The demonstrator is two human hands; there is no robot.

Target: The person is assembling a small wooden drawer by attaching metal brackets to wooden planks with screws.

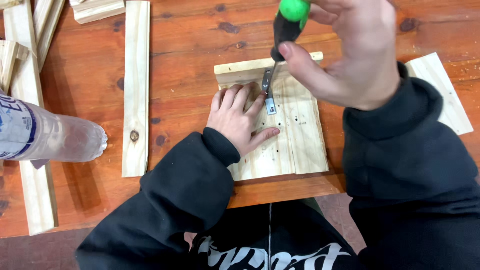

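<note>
My right hand (345, 52) grips a screwdriver (285, 27) with a green and black handle, held upright. Its tip meets a small metal corner bracket (269, 92) that joins a flat pale wood panel (295, 135) to an upright wooden strip (245, 70) at the panel's far edge. My left hand (237, 117) lies flat on the panel, fingers spread, with the index fingertip touching the bracket. Dark sleeves cover both arms.
The work lies on a reddish wooden table (190, 40). A long pale wooden slat (136, 90) lies left of the panel, more slats (30, 125) at the far left. A clear plastic bottle (50, 135) rests on its side at the left. Another board (440, 90) is at the right.
</note>
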